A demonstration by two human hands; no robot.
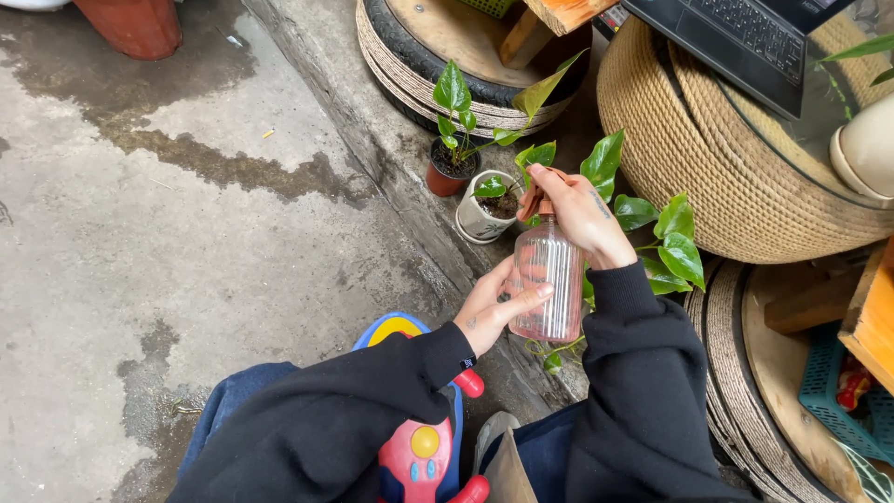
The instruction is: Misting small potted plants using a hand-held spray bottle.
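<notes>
A clear pink ribbed spray bottle point(549, 284) is held upright between both hands. My left hand point(494, 305) wraps its lower body from the left. My right hand point(579, 216) sits on the copper-coloured spray head at the top, fingers over the nozzle. Just beyond the nozzle stand a small white pot point(479, 222) with a green seedling and a small brown pot point(447, 174) with a taller leafy plant. A trailing plant with broad green leaves point(672, 244) spreads behind my right wrist.
A rope-wrapped round table point(717, 163) carries a laptop point(745, 42). Rope-wrapped tyres lie at top centre point(419, 70) and bottom right point(745, 373). A colourful toy car point(419, 447) sits under my legs. Wet concrete floor point(140, 233), orange pot point(135, 26), blue crate point(838, 387).
</notes>
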